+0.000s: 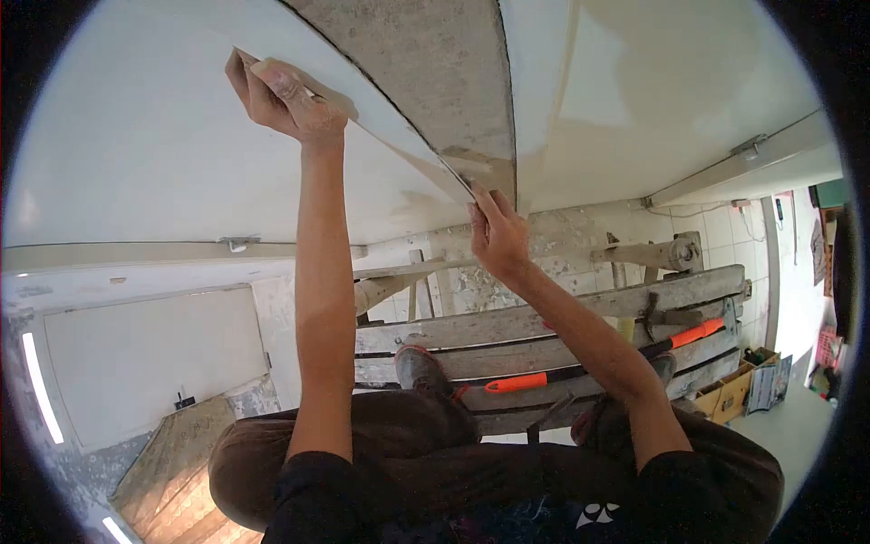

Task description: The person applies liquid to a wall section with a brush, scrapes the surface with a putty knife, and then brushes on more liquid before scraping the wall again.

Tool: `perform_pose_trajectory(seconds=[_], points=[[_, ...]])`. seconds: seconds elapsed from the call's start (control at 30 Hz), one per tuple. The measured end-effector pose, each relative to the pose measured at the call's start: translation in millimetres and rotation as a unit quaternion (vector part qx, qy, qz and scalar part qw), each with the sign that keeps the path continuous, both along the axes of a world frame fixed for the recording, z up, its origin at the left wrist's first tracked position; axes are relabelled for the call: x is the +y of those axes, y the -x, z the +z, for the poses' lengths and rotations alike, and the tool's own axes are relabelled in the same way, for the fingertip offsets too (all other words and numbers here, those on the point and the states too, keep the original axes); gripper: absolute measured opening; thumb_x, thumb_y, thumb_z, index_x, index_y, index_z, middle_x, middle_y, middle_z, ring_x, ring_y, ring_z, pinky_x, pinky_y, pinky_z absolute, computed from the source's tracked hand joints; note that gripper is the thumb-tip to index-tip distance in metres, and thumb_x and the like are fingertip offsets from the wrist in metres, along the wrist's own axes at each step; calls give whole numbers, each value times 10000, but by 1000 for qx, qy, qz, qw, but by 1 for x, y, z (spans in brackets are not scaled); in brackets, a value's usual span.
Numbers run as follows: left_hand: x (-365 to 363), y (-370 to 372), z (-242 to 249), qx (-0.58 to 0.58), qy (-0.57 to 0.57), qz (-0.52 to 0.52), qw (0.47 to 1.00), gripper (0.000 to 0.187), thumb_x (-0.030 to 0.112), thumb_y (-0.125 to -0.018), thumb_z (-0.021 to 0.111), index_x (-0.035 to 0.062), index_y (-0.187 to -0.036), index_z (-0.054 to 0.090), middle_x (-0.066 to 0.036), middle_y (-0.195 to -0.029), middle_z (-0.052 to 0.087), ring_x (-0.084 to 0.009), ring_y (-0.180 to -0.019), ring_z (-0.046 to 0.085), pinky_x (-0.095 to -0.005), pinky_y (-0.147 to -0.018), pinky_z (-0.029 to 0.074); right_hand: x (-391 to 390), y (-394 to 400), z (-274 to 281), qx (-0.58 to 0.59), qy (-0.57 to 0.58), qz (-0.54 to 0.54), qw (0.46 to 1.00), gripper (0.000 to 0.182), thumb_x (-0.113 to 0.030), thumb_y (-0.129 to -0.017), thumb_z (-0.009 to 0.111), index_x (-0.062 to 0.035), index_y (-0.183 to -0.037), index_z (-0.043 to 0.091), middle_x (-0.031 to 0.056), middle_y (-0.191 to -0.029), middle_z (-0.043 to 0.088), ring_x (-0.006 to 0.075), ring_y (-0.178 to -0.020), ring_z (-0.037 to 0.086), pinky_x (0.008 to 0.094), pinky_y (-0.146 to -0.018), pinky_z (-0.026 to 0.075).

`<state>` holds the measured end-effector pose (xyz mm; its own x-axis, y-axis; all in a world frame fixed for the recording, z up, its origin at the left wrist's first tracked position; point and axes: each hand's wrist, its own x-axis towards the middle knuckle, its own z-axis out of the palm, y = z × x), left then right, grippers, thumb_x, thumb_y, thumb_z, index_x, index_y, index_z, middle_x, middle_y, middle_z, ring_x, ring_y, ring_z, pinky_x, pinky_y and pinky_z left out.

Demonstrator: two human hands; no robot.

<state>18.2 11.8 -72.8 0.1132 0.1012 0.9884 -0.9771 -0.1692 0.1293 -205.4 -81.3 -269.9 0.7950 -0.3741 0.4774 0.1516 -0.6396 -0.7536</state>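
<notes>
Left hand (292,102) and right hand (500,238), fingers curled, touch white panel (385,121).

White strip (373,102) — long, slanting, beside grey surface (426,63)

A room under renovation, with patchy bare walls (562,227) and plank scaffolding (408,337).
</notes>
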Motion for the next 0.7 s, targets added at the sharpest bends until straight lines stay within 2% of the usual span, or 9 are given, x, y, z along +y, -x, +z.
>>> perform_pose_trajectory(seconds=[0.13, 0.23, 0.33, 0.47, 0.53, 0.6, 0.63, 0.67, 0.7], points=[[6, -1, -1, -45, -26, 30, 998, 451, 328, -1039, 392, 67, -672, 422, -50, -677, 409, -291, -950, 435, -401, -748, 347, 5, -15, 33, -9, -61, 13, 998, 347, -59, -937, 598, -49, -1284, 595, 169, -971, 620, 351, -798, 650, 425, -638, 531], [5, 0, 4, -50, -26, 42, 998, 475, 350, -1055, 386, 72, -670, 410, -44, -673, 392, -284, -928, 423, -402, -751, 345, -2, -11, -23, 50, 19, -2, 999, 389, -132, -959, 586, -78, -1344, 562, 169, -1070, 641, 351, -881, 672, 455, -659, 549], [-3, 0, 4, -24, -4, 9, 1000, 491, 380, -1054, 379, 78, -667, 371, -32, -659, 322, -269, -889, 396, -389, -750, 327, -4, 2, -18, 31, -24, 13, 999, 408, -133, -956, 594, -104, -1361, 559, 166, -1024, 642, 351, -859, 666, 442, -642, 541], [6, 3, -2, -14, -26, 34, 999, 486, 359, -1066, 373, 87, -664, 345, -23, -666, 320, -267, -891, 391, -403, -752, 330, 9, -5, 7, -17, -53, 1, 998, 417, -127, -952, 595, -118, -1367, 563, 168, -1001, 648, 356, -861, 666, 442, -639, 541], [4, 2, 1, -31, -36, 53, 997, 478, 342, -1072, 360, 101, -662, 305, -21, -652, 292, -257, -808, 366, -419, -797, 359, 13, -11, -13, 68, -4, 41, 997, 428, -114, -946, 598, -126, -1372, 570, 172, -969, 641, 356, -849, 662, 447, -655, 545], [11, -3, -3, -40, -43, 64, 996, 477, 345, -1071, 357, 106, -664, 291, -20, -646, 276, -255, -770, 341, -424, -833, 367, 16, 6, -43, 71, 3, 34, 997, 403, -90, -943, 603, -103, -1345, 589, 157, -962, 648, 332, -817, 663, 424, -653, 544], [9, -2, 1, -46, -54, 78, 994, 476, 348, -1071, 354, 111, -666, 276, -20, -640, 260, -253, -731, 315, -428, -869, 374, 19, 12, -38, 76, 5, 29, 997, 379, -65, -940, 608, -79, -1318, 608, 142, -955, 655, 308, -786, 664, 402, -652, 542], [6, 0, 0, -29, -40, 60, 997, 472, 340, -1074, 352, 113, -669, 266, -14, -637, 228, -240, -691, 252, -430, -932, 368, 22, 15, -35, 7, -13, 9, 1000, 400, -52, -938, 607, -59, -1338, 592, 142, -953, 654, 301, -774, 660, 390, -644, 535], [4, -1, 2, -27, -45, 60, 997, 472, 340, -1074, 352, 113, -669, 266, -14, -637, 228, -240, -691, 252, -430, -932, 368, 23, 8, -19, 9, -18, 9, 1000, 400, -52, -938, 607, -59, -1338, 592, 142, -953, 654, 301, -774, 660, 390, -644, 535]])
